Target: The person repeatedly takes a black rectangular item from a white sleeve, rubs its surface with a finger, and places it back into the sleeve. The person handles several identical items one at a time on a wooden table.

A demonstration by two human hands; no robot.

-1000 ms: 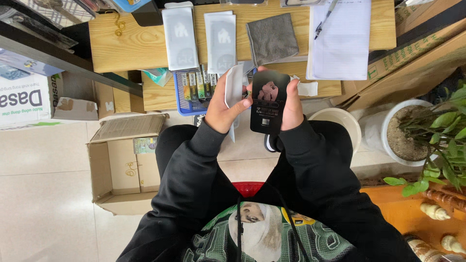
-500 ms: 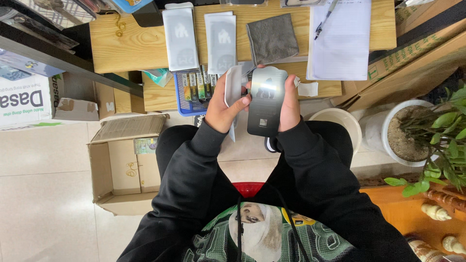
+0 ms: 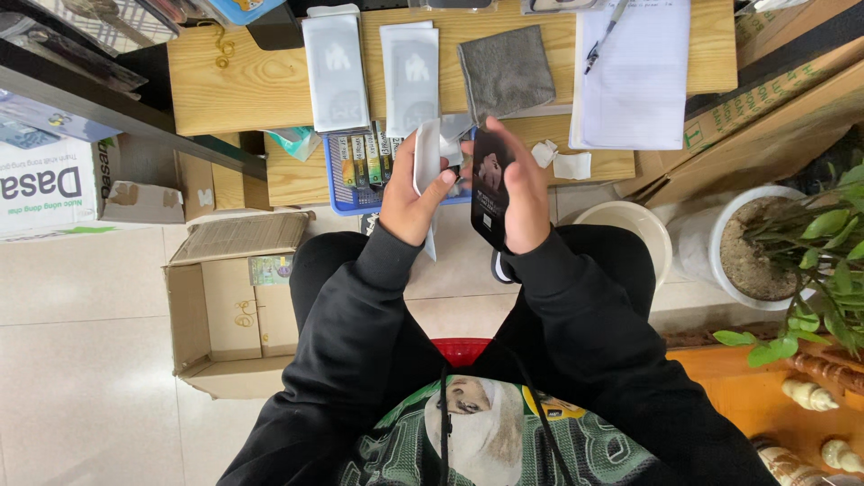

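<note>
A small phone-accessory repair or shop corner, as we see it.

We see a low wooden bench [image 3: 225, 90] laid with flat white sleeve packets [image 3: 335, 61], a grey cleaning cloth [image 3: 507, 72] and a ruled paper pad [image 3: 634, 81]. A blue tray [image 3: 360, 200] holds small boxed goods, open cardboard cartons [image 3: 229, 297] stand on the tiled floor, and a potted plant [image 3: 765, 252] sits beside the bench.

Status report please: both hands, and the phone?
Left hand holds white wipe. Right hand holds dark phone, tilted on edge. Nothing between them.
</note>
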